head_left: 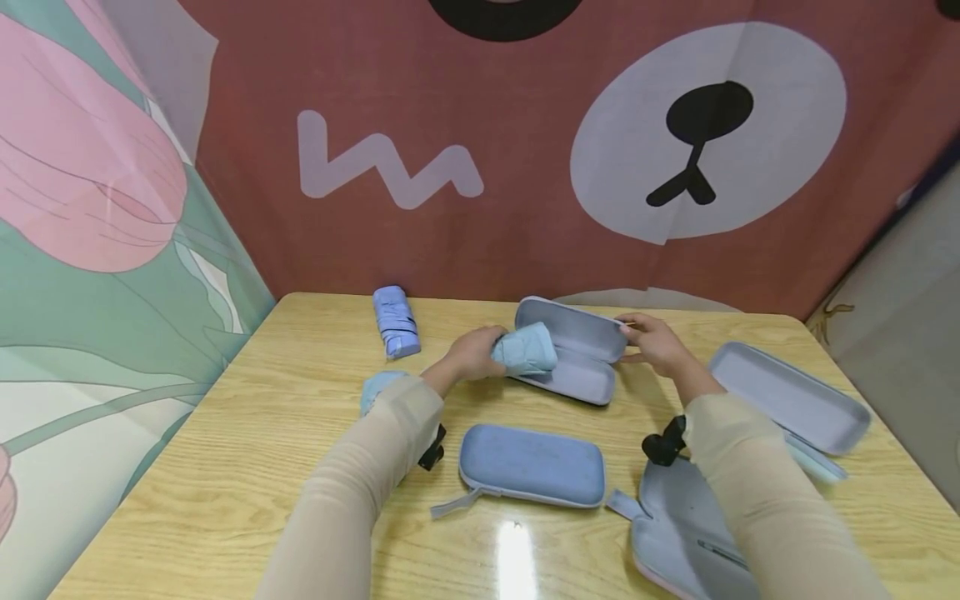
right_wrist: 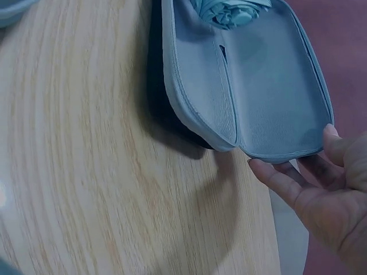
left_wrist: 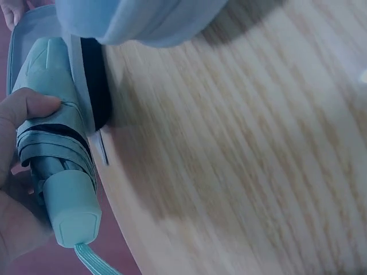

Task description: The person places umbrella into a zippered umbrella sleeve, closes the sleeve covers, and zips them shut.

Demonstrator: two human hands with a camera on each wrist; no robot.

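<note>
A light teal folded compact umbrella (head_left: 527, 350) is gripped by my left hand (head_left: 474, 354), its far end over an open grey-blue zip case (head_left: 588, 382) near the table's back edge. Seen from the left wrist, my thumb presses the wrapped canopy, and a teal strap (left_wrist: 94, 260) hangs from the umbrella's near end. My right hand (head_left: 658, 343) pinches the right end of the raised lid (right_wrist: 281, 109) between thumb and fingers. In the right wrist view the umbrella's end (right_wrist: 229, 12) shows inside the case; whether it touches the lining, I cannot tell.
A periwinkle folded umbrella (head_left: 396, 321) lies at the back left. Another light blue one (head_left: 381, 387) is partly behind my left forearm. A closed blue case (head_left: 532, 465) lies in front; open cases (head_left: 675, 533) (head_left: 795, 396) lie to the right, partly covered by my right arm.
</note>
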